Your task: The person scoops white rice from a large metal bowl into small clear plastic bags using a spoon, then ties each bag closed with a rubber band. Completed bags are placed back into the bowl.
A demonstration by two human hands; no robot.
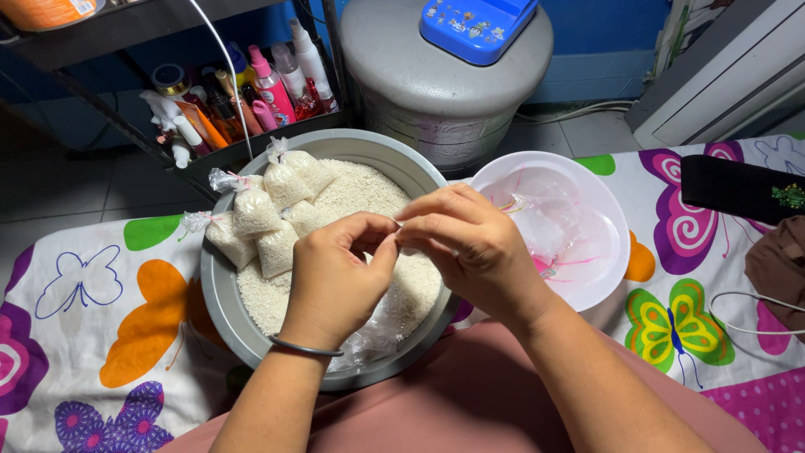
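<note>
Nearest the wearer, two hands are meeting over a grey metal basin (220, 294) of loose white rice: the left hand (334, 277), a thin metal bangle (303, 346) on its wrist, is pinching the gathered neck of one clear plastic bag (402, 306) of rice, and the right hand (470, 247) is pinching something fine at that same neck, too small to make out. Both hands are closing on the bag, which is resting on the rice at the basin's near right side. Risk, as judged: the neck is being held only between fingertips, so a slip could be letting it open and grains spill back into the basin or over its rim onto the butterfly-print cloth (92, 335); the film looks thin and could be tearing if twisted hard. Further back in the basin, at its left, about six small tied bags of rice (268, 210) are lying in a cluster, touching one another; the exact count is hard to tell. Just right of the basin, one white plastic bowl (599, 252) is holding empty clear bags and pink ties, uncounted. Beyond, one round grey stool (419, 75) is carrying one blue box (474, 25), and a dark shelf (277, 138) is holding many bottles.
</note>
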